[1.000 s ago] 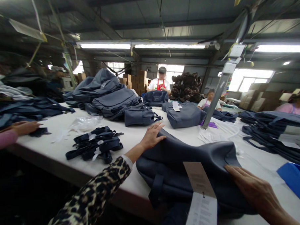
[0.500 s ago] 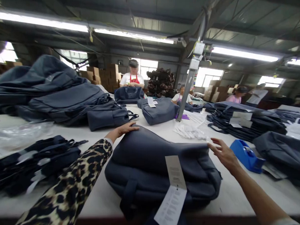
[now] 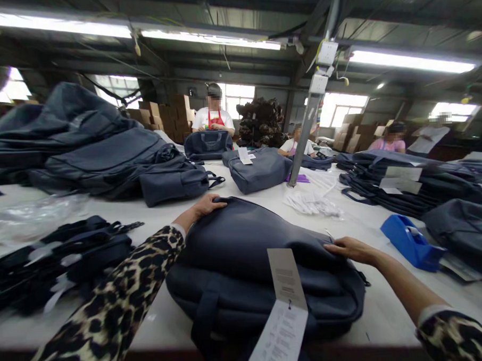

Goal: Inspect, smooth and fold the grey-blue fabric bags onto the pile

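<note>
A dark navy backpack (image 3: 243,231) lies on its side at the near edge of the white table, its upper panel rounded and creased. My left hand (image 3: 208,206) is closed on its far left edge, thumb and fingers at the seam. At the far right corner, my right hand (image 3: 353,249) pinches the bag's edge between thumb and fingers. Across the near side hangs a grey card tag (image 3: 284,274) with a white printed tag (image 3: 280,338) tied below it. A dark strap (image 3: 205,310) droops from the bag's near left side.
A blue tape dispenser (image 3: 411,242) stands right of the bag. Dark straps (image 3: 80,248) and clear plastic (image 3: 35,213) lie left. Navy bags (image 3: 104,154) are heaped behind them; another tagged bag (image 3: 260,171) sits ahead by a metal post (image 3: 305,130). A co-worker (image 3: 214,115) stands opposite.
My right hand has come in from beside the bag and taken hold of its right corner. My left hand keeps its place on the far left edge. The view has shifted slightly.
</note>
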{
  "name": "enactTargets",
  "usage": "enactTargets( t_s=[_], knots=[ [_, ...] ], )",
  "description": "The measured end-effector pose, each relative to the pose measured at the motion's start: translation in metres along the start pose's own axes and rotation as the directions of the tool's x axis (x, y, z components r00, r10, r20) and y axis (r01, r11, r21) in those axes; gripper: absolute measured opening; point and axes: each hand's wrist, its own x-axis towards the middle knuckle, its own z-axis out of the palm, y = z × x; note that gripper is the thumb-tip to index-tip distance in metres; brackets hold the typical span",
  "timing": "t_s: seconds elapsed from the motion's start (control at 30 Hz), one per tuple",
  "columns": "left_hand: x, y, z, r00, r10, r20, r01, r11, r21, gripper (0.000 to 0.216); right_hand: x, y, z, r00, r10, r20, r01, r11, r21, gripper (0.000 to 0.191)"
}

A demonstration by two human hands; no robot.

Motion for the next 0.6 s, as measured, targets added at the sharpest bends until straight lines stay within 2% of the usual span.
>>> enactTargets(
  t_s=[0.13, 0.23, 0.33, 0.43, 0.53, 0.6],
  knots=[
    [-0.025, 0.025, 0.004, 0.988, 0.096, -0.119, -0.104, 0.992, -0.068, 0.062, -0.019, 0.001, 0.002, 0.999, -0.033, 0.016, 0.033, 0.999, -0.004, 0.069],
    [-0.054, 0.071, -0.005, 0.934, 0.270, -0.234, -0.295, 0.952, -0.079, 0.052, -0.034, -0.014, -0.021, 0.996, -0.064, -0.061, 0.065, 0.998, 0.012, 0.079],
    [-0.089, 0.128, -0.013, 0.826, 0.457, -0.329, -0.494, 0.869, -0.034, 0.040, -0.051, -0.049, -0.051, 0.977, -0.155, -0.147, 0.156, 0.988, -0.009, 0.091],
    [-0.128, 0.177, -0.017, 0.732, 0.554, -0.396, -0.594, 0.804, 0.027, 0.029, -0.072, -0.089, -0.069, 0.948, -0.265, -0.178, 0.256, 0.964, -0.072, 0.104],
    [-0.170, 0.207, -0.014, 0.597, 0.687, -0.415, -0.678, 0.708, 0.196, 0.017, -0.099, -0.115, -0.074, 0.914, -0.335, -0.228, 0.318, 0.942, -0.109, 0.117],
    [-0.197, 0.219, -0.009, 0.497, 0.785, -0.369, -0.728, 0.609, 0.316, 0.012, -0.113, -0.123, -0.079, 0.869, -0.391, -0.304, 0.384, 0.919, -0.085, 0.115]
  ],
)
